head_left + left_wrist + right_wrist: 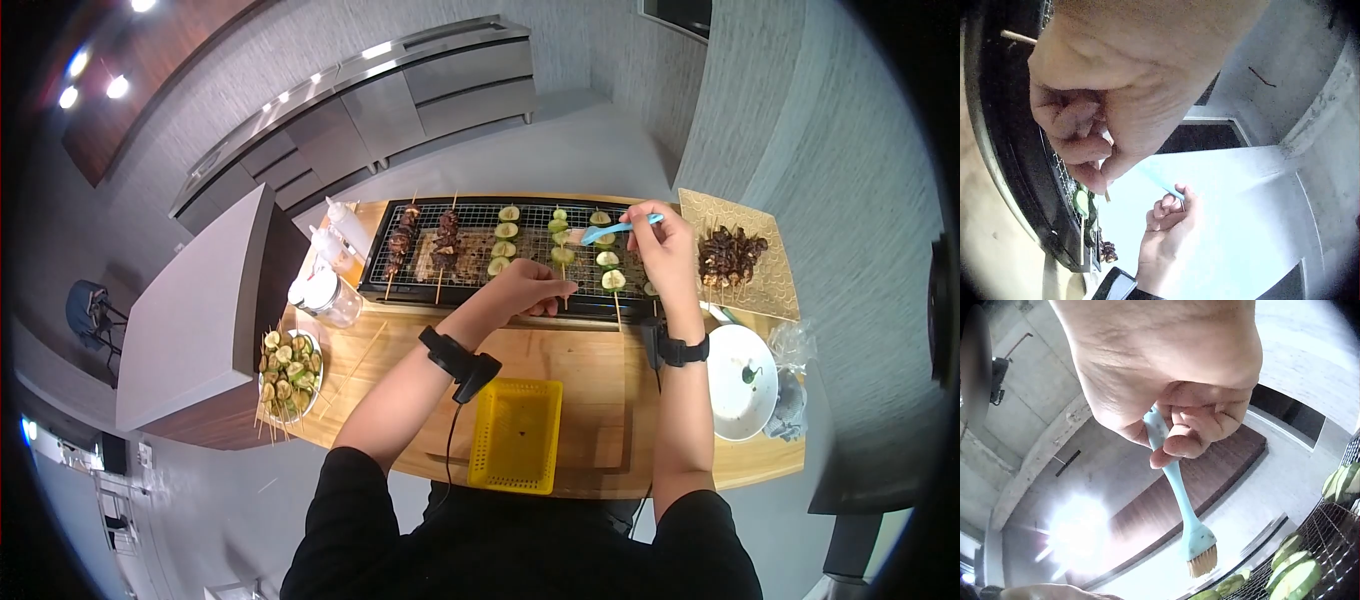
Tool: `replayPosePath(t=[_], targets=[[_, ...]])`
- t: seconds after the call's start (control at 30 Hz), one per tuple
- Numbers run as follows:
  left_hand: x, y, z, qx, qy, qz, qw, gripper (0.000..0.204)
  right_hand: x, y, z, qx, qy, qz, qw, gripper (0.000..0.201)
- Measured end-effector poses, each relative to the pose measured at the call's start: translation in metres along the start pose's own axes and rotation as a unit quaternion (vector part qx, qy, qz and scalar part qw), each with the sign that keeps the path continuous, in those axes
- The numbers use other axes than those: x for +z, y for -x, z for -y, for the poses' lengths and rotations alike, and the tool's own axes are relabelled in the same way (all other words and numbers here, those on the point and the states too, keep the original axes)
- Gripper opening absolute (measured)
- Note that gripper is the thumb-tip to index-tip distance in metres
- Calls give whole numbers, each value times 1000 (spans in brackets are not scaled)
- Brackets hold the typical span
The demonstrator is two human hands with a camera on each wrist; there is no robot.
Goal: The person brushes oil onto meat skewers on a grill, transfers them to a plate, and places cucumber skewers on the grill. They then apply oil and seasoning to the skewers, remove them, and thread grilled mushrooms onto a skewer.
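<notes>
My left hand (528,290) pinches the bare end of a skewer of green vegetable slices (562,256), which look like cucumber or zucchini, at the near edge of the black grill (480,298). In my right hand (664,250) I grip a light blue basting brush (1179,487) by its handle. The brush's tan bristles (1204,562) point down and left, close over the slices of that same skewer. More green-slice skewers (505,240) lie on the wire mesh to either side. Dark browned skewers (446,240) occupy the left part of the mesh.
Squeeze bottles (335,250) and a lidded jar (335,300) stand left of the grill, with a plate of vegetable skewers (290,375) nearer. A yellow basket (482,440) sits in front. At right are a gold board (775,285) bearing browned skewers and a white bowl (735,405).
</notes>
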State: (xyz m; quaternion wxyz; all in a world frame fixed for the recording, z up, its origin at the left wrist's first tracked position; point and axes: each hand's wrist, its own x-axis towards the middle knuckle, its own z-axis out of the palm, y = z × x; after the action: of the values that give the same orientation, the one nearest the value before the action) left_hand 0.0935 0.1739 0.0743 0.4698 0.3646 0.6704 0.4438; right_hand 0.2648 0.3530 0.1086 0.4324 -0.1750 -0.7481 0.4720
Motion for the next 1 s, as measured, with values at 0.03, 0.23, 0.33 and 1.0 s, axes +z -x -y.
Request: replayPosePath(t=[0.03, 0.23, 0.33, 1.0], targets=[[0, -1, 2, 2, 13, -2, 1000, 30, 0, 0, 0, -2, -3, -2, 1000, 20], [5, 0, 5, 20, 60, -3, 998, 23, 2, -1, -3, -14, -13, -18, 1000, 20], [5, -1, 8, 26, 63, 9, 998, 20, 2, -1, -9, -17, -28, -25, 999, 19], [5, 7, 8, -26, 12, 12, 1000, 25, 0, 1, 10, 15, -69, 51, 996, 19]])
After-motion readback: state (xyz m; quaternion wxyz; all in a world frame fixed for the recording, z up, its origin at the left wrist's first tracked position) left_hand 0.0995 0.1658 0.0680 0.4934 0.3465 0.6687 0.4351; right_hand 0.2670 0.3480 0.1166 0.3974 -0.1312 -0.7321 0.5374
